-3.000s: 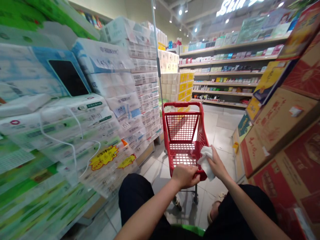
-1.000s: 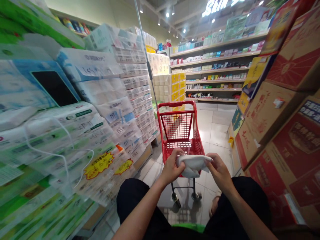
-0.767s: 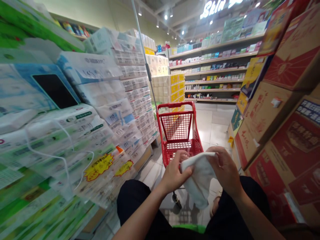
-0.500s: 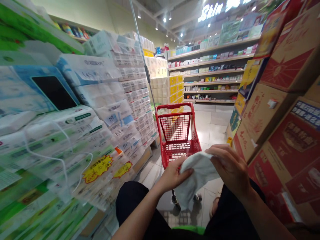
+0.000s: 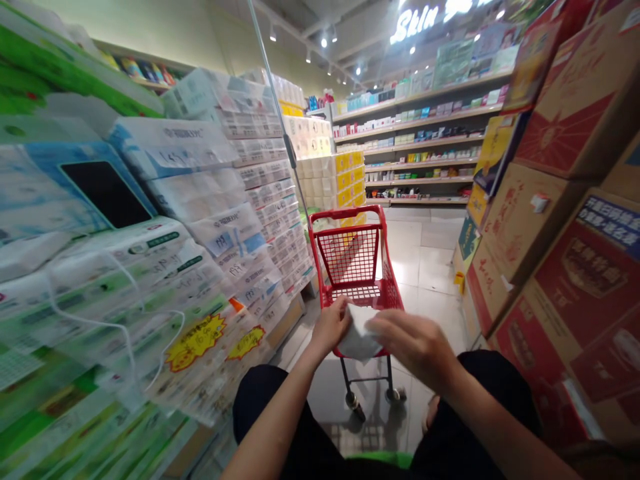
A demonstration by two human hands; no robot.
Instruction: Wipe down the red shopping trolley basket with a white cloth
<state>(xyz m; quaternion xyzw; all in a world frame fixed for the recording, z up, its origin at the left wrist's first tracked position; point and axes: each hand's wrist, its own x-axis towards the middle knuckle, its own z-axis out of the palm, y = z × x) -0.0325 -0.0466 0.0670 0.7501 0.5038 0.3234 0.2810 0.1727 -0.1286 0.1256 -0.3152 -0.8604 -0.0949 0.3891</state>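
A pale cloth (image 5: 361, 341), bunched small, is stretched between my hands in front of the red shopping cart (image 5: 350, 257). My left hand (image 5: 331, 325) pinches its left edge, thumb uppermost. From the right, my right hand (image 5: 413, 343) is closed on the other edge, its fingers pressed together over the cloth. The cart's lower basket is partly hidden behind the hands and cloth. Its wheels show on the floor below.
Wrapped tissue packs (image 5: 200, 150) rise in stacks at the left, with a phone (image 5: 106, 193) and a white cable (image 5: 100, 319) on them. Printed cartons (image 5: 530, 220) line the right side. Stocked shelves (image 5: 420, 157) stand behind the cart on a tiled floor (image 5: 417, 257).
The cloth, hanging long and spread before, is now gathered smaller. My right hand has moved left and lower, nearer my left hand, which has shifted slightly left.
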